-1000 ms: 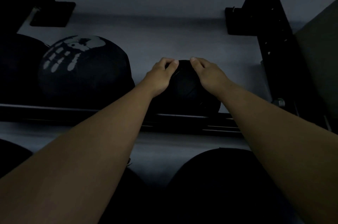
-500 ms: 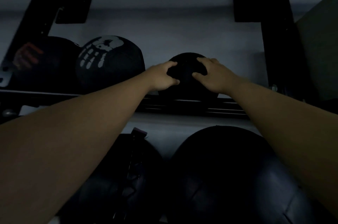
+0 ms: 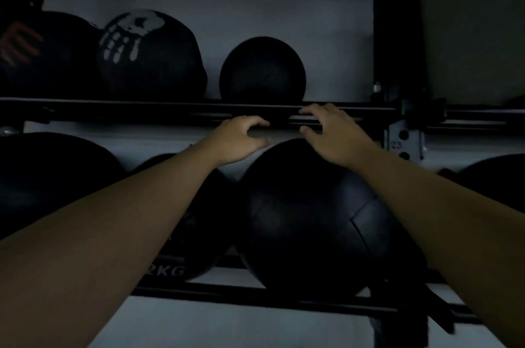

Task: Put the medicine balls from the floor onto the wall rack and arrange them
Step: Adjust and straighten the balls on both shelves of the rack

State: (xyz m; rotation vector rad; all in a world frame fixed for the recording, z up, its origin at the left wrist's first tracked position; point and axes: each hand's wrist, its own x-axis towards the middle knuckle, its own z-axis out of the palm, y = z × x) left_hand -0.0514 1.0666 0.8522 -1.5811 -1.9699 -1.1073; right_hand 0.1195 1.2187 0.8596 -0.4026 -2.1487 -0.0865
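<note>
A small black medicine ball (image 3: 262,69) rests alone on the upper rail (image 3: 142,110) of the black wall rack. My left hand (image 3: 237,139) and my right hand (image 3: 333,133) hover just below and in front of that rail, fingers curled apart, holding nothing. Both hands are apart from the small ball. Under them a large black medicine ball (image 3: 309,220) sits on the lower rail (image 3: 255,295); my right palm is close over its top, and I cannot tell whether it touches.
On the upper rail to the left sit a ball with a white handprint (image 3: 150,55) and a dark ball with a red mark (image 3: 42,49). More balls fill the lower rail: far left (image 3: 48,180), a "KG"-marked one (image 3: 196,234), far right (image 3: 494,177). A rack upright (image 3: 396,35) stands right.
Both hands have let go of the small ball and dropped below the upper rail. The view has tilted down, so the lower row of balls shows more fully.
</note>
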